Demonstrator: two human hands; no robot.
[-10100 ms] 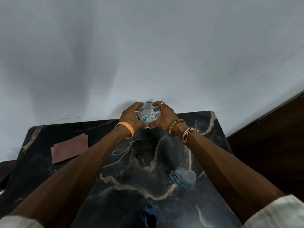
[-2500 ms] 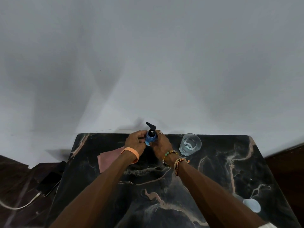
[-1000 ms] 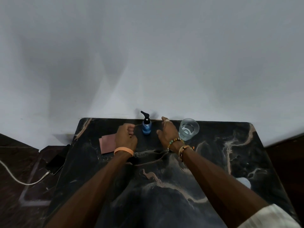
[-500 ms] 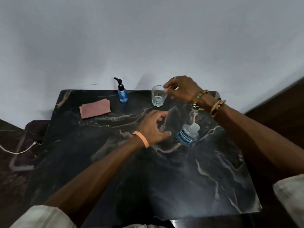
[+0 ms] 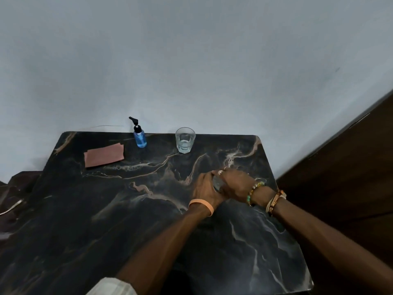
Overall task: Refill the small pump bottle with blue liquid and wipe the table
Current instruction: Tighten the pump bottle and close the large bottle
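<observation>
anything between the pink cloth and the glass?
Only the pump bottle. It stands upright between the cloth and the glass, closer to the cloth. This shows in the head view.

Clear bottle mostly hidden under hands

You face a plain pale grey wall, dimly and evenly lit, with soft shadows across it. A black marble-look table, veined in tan and white, stands with its far edge at that wall. A dark brown wooden panel runs along your right.
</observation>
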